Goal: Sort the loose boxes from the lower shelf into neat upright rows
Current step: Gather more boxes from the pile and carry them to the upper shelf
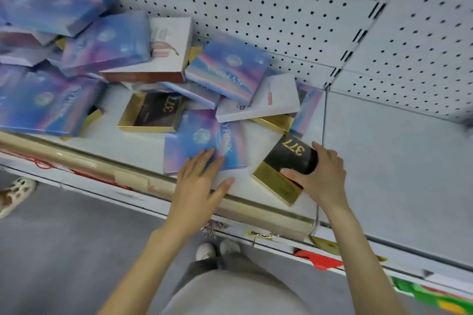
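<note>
Hands on two boxes at the shelf front

Right hand grips the black-gold box; left of it, left hand lies flat, fingers spread, on a purple box.

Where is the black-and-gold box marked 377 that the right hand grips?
The black-and-gold box lies at the shelf's front edge, right of the blue box under the left hand, right hand gripping it.

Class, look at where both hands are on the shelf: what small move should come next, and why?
Probably lift the black and gold box and stand it upright on the bare shelf to its right. The right hand already grips it, that stretch holds no boxes, and the left hand only rests flat on a purple box.
</note>
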